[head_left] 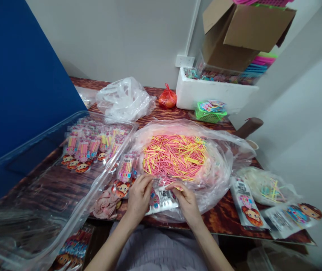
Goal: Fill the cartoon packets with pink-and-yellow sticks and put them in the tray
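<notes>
My left hand [140, 195] and my right hand [186, 201] meet at the table's near edge over a small printed packet [162, 199]. The left hand grips the packet's left side. The right hand pinches a few sticks at the packet's top right. Just beyond the hands lies a heap of pink and yellow sticks [175, 156] on an open clear plastic bag [220, 165]. A filled packet with a cartoon face [125, 175] lies left of the left hand.
A clear plastic bin [37, 195] on the left holds several filled packets [83, 148]. Empty printed packets [248, 205] lie at the right edge. Behind are a crumpled bag [124, 99], a red bag [167, 98], a green basket [210, 111], a white foam box [214, 92] and a cardboard box [240, 34].
</notes>
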The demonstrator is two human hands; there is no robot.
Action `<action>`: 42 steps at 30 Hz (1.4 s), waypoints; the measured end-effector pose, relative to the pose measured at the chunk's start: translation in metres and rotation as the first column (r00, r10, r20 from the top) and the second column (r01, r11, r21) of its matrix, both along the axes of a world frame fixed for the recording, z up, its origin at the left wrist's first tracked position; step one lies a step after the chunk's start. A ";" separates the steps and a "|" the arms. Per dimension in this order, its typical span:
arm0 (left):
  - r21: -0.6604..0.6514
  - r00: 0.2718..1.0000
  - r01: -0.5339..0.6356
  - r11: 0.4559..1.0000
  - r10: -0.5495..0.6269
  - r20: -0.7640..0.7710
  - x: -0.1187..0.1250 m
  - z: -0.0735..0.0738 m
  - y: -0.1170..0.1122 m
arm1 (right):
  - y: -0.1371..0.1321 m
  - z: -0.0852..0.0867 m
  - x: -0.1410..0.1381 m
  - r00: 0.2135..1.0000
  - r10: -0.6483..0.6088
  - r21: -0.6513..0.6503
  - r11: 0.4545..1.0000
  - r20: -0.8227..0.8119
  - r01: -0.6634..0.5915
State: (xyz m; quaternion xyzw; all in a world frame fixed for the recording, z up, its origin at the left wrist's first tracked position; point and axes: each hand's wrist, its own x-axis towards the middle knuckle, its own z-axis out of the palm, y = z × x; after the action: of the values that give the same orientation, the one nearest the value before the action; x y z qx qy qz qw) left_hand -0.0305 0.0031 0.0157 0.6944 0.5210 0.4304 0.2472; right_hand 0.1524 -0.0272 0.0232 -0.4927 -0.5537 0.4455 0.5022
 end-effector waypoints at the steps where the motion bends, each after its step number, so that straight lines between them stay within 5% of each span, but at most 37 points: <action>1: -0.004 1.000 0.001 1.000 -0.001 0.011 0.000 0.000 0.000 | -0.001 0.000 0.000 1.000 0.001 -0.004 1.000 -0.002 -0.001; 7: -0.048 0.998 0.031 0.998 -0.027 0.065 0.001 0.004 -0.007 | 0.010 0.003 0.005 0.987 -0.083 -0.045 0.996 -0.135 0.078; 11: -0.116 0.988 0.089 0.989 -0.073 0.133 0.007 0.006 -0.010 | 0.038 0.026 0.004 0.832 -0.151 -0.067 0.988 -0.533 0.136; 14: -0.195 0.967 0.138 0.971 -0.090 0.238 0.013 0.006 -0.008 | 0.053 0.043 -0.005 0.785 -0.079 -0.063 0.997 -0.614 0.051; 19: -0.317 0.920 0.176 0.932 -0.041 0.391 0.014 0.003 -0.006 | 0.045 0.040 -0.017 0.804 -0.020 -0.161 0.982 -0.594 -0.095; 25: -0.273 0.899 0.191 0.943 -0.056 0.435 0.012 0.001 -0.008 | 0.024 0.037 -0.017 0.932 0.045 -0.270 0.951 -0.360 -0.151; 31: -0.228 0.854 0.155 0.961 -0.015 0.521 0.012 0.011 -0.010 | 0.012 0.041 -0.021 0.994 -0.073 -0.110 0.992 -0.084 0.064; 34: -0.246 0.837 0.173 0.954 -0.011 0.546 0.009 0.015 -0.010 | 0.007 0.041 -0.023 0.994 -0.024 0.007 1.000 0.108 0.023; 39: -0.345 0.797 0.432 0.833 -0.173 0.578 -0.001 0.017 -0.010 | 0.002 0.049 -0.025 0.990 -0.012 0.126 0.992 0.139 -0.006; 42: -0.427 0.803 0.511 0.746 -0.237 0.547 -0.006 0.019 -0.011 | 0.006 0.052 -0.021 0.995 0.082 0.072 0.994 0.058 -0.086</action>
State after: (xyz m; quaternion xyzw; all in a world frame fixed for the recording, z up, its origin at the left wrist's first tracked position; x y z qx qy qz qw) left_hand -0.0370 -0.0083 0.0345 0.5622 0.3938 0.3509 0.6370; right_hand 0.1316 -0.0214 0.0750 -0.4618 -0.6039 0.4316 0.4855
